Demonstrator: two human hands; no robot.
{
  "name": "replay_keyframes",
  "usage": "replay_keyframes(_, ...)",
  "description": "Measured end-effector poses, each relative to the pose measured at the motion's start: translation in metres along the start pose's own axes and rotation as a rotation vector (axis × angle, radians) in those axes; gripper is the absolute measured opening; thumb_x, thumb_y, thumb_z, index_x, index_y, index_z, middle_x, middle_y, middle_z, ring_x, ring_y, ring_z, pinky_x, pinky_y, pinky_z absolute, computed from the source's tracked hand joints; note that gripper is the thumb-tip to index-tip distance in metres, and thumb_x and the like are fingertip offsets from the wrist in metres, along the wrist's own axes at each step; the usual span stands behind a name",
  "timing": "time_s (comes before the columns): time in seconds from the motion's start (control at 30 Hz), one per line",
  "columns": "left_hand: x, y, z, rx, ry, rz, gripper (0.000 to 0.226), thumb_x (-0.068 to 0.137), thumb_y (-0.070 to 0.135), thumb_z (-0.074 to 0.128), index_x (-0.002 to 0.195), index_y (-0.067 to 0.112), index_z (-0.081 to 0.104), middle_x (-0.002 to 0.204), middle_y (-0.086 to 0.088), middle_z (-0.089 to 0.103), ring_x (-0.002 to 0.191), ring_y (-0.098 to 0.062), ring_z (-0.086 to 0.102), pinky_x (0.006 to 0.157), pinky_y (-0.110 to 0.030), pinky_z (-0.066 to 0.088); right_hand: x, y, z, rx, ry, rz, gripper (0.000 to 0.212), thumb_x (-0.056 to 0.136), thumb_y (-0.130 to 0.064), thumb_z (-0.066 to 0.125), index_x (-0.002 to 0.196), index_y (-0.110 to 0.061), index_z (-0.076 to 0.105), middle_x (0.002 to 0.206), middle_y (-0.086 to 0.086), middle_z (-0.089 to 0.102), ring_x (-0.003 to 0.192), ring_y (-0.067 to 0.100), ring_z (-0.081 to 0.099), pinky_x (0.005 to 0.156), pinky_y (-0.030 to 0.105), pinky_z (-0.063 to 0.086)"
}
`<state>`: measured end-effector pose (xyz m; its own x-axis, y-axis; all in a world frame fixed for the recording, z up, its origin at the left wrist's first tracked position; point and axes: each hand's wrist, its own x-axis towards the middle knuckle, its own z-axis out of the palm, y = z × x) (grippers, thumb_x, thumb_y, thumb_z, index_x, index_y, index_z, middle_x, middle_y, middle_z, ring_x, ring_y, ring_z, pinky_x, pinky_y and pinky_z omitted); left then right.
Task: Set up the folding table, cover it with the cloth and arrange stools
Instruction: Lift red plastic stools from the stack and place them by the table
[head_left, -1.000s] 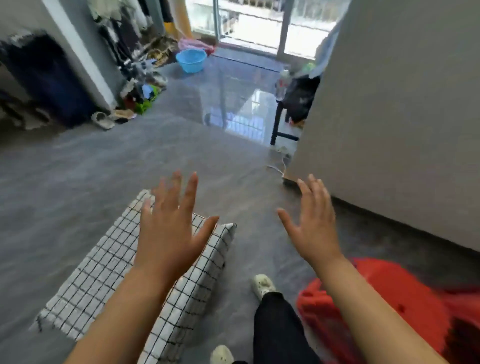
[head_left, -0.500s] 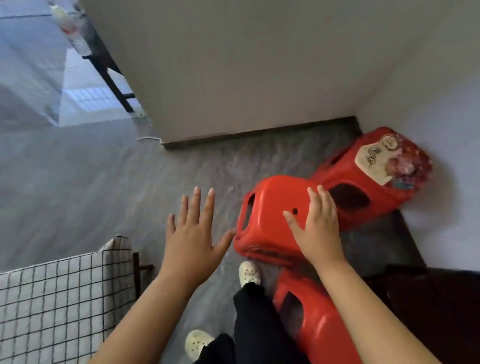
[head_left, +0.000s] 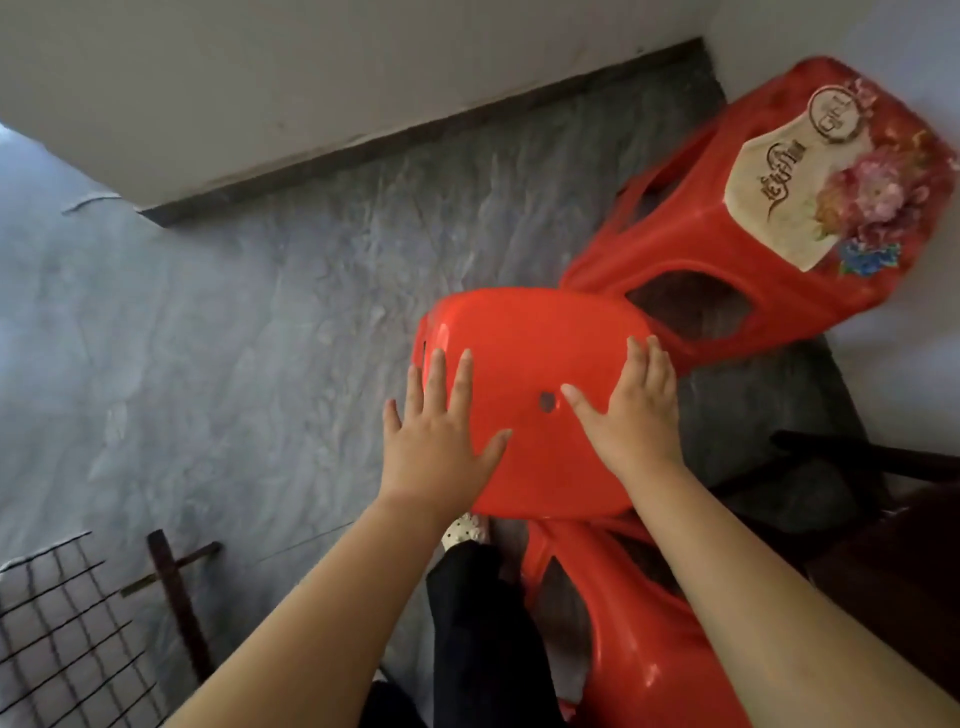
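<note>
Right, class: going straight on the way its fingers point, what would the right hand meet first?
Probably the flower-printed red stool just beyond the plain red stool under the right hand; depth is unclear.

The far red stool (head_left: 727, 291) carries a cream label (head_left: 774, 208) with curly script and a round emblem (head_left: 836, 117) — both too blurred to read.

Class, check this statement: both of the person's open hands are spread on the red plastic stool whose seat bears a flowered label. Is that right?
Not quite. The head view shows the left hand and right hand spread on the plain red plastic stool with a small hole in its seat. The red plastic stool with the flowered label sits beyond it, untouched.
</note>
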<state>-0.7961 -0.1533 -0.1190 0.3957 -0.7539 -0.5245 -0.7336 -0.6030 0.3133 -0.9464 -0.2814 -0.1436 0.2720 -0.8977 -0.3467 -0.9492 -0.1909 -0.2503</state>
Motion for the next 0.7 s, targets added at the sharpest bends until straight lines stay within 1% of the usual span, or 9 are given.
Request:
replay_keyframes(0.13,0.04,-0.008,0.03,-0.019,-0.022,-0.062,0.095,0.084,0.068,0.037,0.146,0.023,-0.019,0.157,-0.002,-0.015,0.145,-0.026,-0.004,0.112,-0.051,0.017,0.024,0.021,0.029,0.054,0.002,0.134,0.1,0.078,-0.056,0.062,0.148,-0.006,0.013,0.156,0.017,0.008,0.143,0.032,0.009,0.115,0.043,0.014)
replay_keyframes(0.23,0.055,-0.012,0.043,-0.193,-0.025,-0.182,0.111,0.078,0.067,0.052,0.146,0.015,-0.019,0.157,-0.005,-0.014,0.145,-0.026,0.001,0.11,-0.047,0.022,0.03,0.032,0.043,0.147,0.002,0.296,0.107,0.074,-0.059,0.065,0.148,-0.005,0.01,0.154,0.019,0.012,0.142,0.033,0.014,0.113,0.044,0.019)
replay_keyframes(0.3,0.061,-0.016,0.049,-0.384,-0.046,-0.264,0.114,0.077,0.055,0.065,0.148,0.013,-0.014,0.158,-0.009,-0.007,0.145,-0.025,0.005,0.111,-0.042,0.023,0.032,0.034,0.047,0.249,-0.021,0.422,0.11,0.072,-0.06,0.067,0.148,-0.005,0.009,0.153,0.019,0.017,0.14,0.033,0.019,0.111,0.043,0.023)
replay_keyframes(0.33,0.064,-0.018,0.051,-0.461,-0.064,-0.292,0.112,0.077,0.049,0.068,0.148,0.013,-0.01,0.158,-0.01,0.0,0.144,-0.025,0.01,0.11,-0.039,0.024,0.032,0.035,0.048,0.28,-0.039,0.475,0.111,0.071,-0.06,0.068,0.148,-0.006,0.009,0.152,0.019,0.02,0.139,0.033,0.022,0.109,0.044,0.026)
replay_keyframes(0.4,0.066,-0.02,0.053,-0.542,-0.076,-0.317,0.107,0.077,0.042,0.071,0.15,0.013,-0.003,0.154,-0.01,0.017,0.14,-0.025,0.023,0.108,-0.037,0.028,0.032,0.032,0.047,0.297,-0.059,0.535,0.111,0.07,-0.06,0.07,0.148,-0.009,0.011,0.148,0.021,0.026,0.136,0.036,0.028,0.107,0.044,0.03)
replay_keyframes(0.47,0.068,-0.024,0.051,-0.574,-0.043,-0.336,0.106,0.075,0.042,0.073,0.15,0.013,0.003,0.15,-0.01,0.028,0.135,-0.026,0.033,0.104,-0.04,0.033,0.03,0.022,0.044,0.291,-0.062,0.558,0.112,0.069,-0.06,0.071,0.148,-0.009,0.012,0.145,0.024,0.029,0.134,0.038,0.032,0.105,0.044,0.032)
replay_keyframes(0.53,0.071,-0.035,0.042,-0.598,0.0,-0.365,0.103,0.073,0.044,0.073,0.149,0.014,0.01,0.146,-0.01,0.034,0.131,-0.028,0.038,0.101,-0.041,0.037,0.024,0.003,0.043,0.269,-0.053,0.548,0.112,0.069,-0.06,0.071,0.148,-0.008,0.011,0.144,0.025,0.03,0.133,0.039,0.032,0.105,0.044,0.032)
replay_keyframes(0.63,0.074,-0.074,0.02,-0.631,0.057,-0.387,0.096,0.071,0.048,0.074,0.144,0.014,0.023,0.14,-0.009,0.043,0.123,-0.028,0.047,0.092,-0.038,0.041,0.012,-0.044,0.045,0.217,-0.019,0.475,0.112,0.07,-0.06,0.07,0.148,-0.007,0.01,0.144,0.024,0.031,0.133,0.039,0.032,0.104,0.045,0.032)
replay_keyframes(0.7,0.072,-0.112,0.002,-0.649,0.079,-0.385,0.092,0.07,0.049,0.074,0.141,0.013,0.029,0.135,-0.009,0.048,0.119,-0.028,0.05,0.089,-0.038,0.042,0.002,-0.085,0.05,0.209,-0.027,0.444,0.113,0.07,-0.062,0.069,0.149,-0.008,0.007,0.144,0.023,0.03,0.133,0.038,0.031,0.105,0.044,0.032)
